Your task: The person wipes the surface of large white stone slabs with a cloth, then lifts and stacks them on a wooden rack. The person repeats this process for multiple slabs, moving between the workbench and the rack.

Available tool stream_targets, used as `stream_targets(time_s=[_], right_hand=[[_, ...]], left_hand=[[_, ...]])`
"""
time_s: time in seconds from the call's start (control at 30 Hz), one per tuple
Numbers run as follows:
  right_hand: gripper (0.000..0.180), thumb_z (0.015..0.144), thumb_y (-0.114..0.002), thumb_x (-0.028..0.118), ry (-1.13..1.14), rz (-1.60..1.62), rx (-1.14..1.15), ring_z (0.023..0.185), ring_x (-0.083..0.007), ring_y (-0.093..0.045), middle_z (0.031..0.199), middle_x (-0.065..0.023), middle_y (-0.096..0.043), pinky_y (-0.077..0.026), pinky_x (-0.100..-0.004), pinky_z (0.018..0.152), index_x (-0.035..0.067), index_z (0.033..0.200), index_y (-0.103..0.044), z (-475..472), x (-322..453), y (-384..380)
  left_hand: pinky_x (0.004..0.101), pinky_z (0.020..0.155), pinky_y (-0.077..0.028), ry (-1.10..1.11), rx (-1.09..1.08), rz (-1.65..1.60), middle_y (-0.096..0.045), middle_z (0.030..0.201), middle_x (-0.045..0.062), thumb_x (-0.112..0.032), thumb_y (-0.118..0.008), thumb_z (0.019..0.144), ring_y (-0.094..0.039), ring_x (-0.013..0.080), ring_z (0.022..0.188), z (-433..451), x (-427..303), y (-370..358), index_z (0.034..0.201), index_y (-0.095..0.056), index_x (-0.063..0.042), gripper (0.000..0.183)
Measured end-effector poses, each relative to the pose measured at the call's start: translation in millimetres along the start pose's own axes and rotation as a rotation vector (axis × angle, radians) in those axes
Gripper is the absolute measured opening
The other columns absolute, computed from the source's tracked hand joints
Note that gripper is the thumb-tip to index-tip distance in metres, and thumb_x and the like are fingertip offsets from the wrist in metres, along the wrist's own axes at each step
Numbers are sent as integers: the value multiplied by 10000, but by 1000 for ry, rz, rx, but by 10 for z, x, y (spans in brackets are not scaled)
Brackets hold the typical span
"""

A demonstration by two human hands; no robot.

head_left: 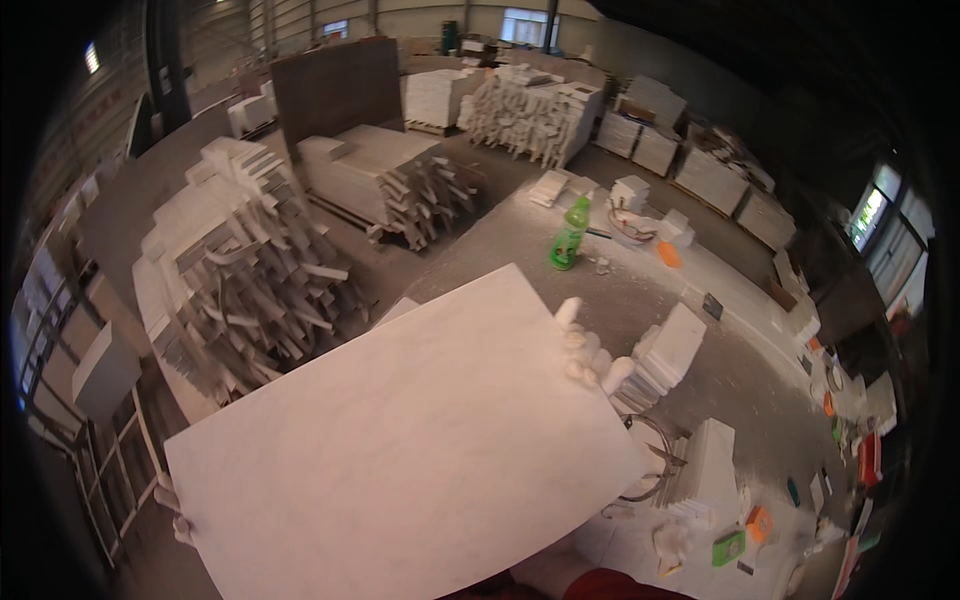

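Note:
A large rectangular pale stone slab (390,442) is held up in front of me, tilted, and fills the lower middle of the view. My right hand (589,352), which looks to be in a white glove, grips its right edge with the fingers showing over the side. At the slab's left edge, the fingertips of my left hand (178,514) curl around; the rest of that hand is hidden behind the stone. A red sleeve (615,585) and part of a forearm show beneath the lower edge.
A dusty worktable (495,247) bears a green bottle (570,234), stacked small slabs (667,349), more cut pieces (709,472), a green block (728,548) and an orange block (759,523). Piled stone strips (262,292) stand at left, beside a metal-framed cart (112,480).

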State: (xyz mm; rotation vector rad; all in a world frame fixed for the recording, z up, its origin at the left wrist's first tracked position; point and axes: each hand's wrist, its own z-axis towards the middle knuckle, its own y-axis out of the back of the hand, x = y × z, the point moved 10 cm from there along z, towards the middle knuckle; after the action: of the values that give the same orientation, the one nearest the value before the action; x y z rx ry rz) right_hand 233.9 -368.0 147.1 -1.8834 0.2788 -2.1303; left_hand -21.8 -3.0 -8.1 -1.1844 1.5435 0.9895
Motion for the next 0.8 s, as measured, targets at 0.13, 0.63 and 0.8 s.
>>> stream_targets(time_s=[0.13,0.63,0.8], right_hand=[[641,1010,-454,460,102,-137,-52,1229,-223,-482,1390,-124,-485,-369,-336,1058,-22,1428,-392,64,157,32],[665,1011,-442,475,310,-280,-73,1226,-234,-490,1394,-133,-488,-371,-340,1061,-44,1425,-389,543,484,-400],[674,1012,-438,480,394,-329,-95,1225,-238,-493,1395,-137,-489,-372,-342,1062,-51,1424,-388,650,605,-471]], left_hand=[[426,976,-451,85,53,-90,-654,962,63,-468,-352,1034,-621,212,986,-132,336,168,925,-638,-110,470],[452,997,-443,69,158,-485,-665,928,64,-449,-318,1045,-631,220,988,-163,-155,-2,868,-646,-122,495],[460,1004,-440,30,246,-743,-669,917,65,-443,-307,1048,-635,223,989,-20,-465,-241,849,-648,-126,506]])
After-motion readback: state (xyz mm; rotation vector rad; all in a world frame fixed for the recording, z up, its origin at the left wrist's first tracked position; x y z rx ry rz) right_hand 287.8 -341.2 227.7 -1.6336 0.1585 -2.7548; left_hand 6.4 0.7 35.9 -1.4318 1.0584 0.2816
